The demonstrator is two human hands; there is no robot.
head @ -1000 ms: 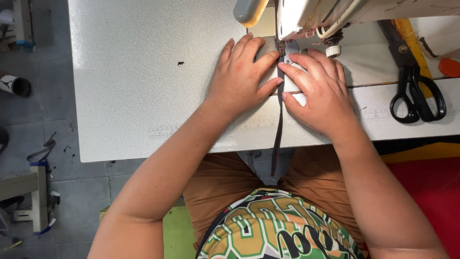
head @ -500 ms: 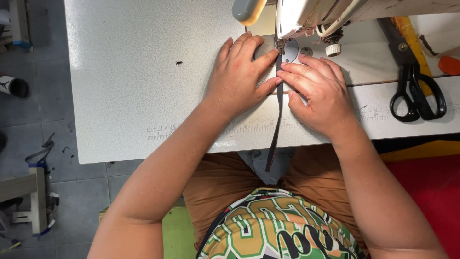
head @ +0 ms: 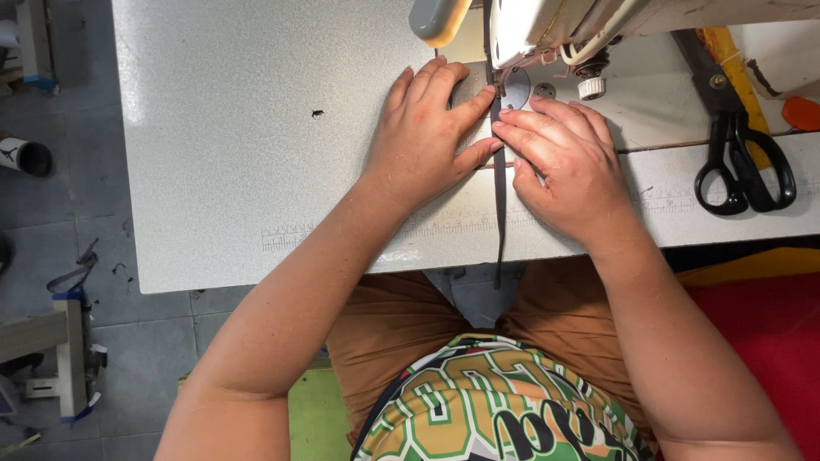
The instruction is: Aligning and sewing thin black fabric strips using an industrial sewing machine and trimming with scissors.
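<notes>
A narrow dark grey fabric strap (head: pixel 500 205) runs straight from the needle area of the white sewing machine (head: pixel 547 26), at about 12 o'clock, down the pale speckled tabletop (head: pixel 239 154) and over its near edge at 6 o'clock, where its end hangs in front of the person's brown trousers (head: pixel 384 316).

The left hand (head: pixel 427 128) lies flat on the tabletop at the strap's 9 o'clock side, fingers together and stretched toward the needle, the fingertips touching the strap's edge; it presses down and pinches nothing. The right hand (head: pixel 568 166) lies at the strap's 3 o'clock side, palm down, fingers close together and angled toward 10 o'clock, the fingertips resting on or just beside the strap below the presser foot. The thumb sits along the strap; whether it is on it or only beside it cannot be told.

Black-handled scissors (head: pixel 739 145) lie closed on the tabletop at 3 o'clock, well apart from the right hand, next to an orange-yellow strip (head: pixel 735 60). A small dark hole (head: pixel 317 113) marks the tabletop at 9 o'clock from the left hand. Grey floor tiles (head: pixel 60 213) show at far 9 o'clock, a red surface (head: pixel 769 341) at 4 o'clock.
</notes>
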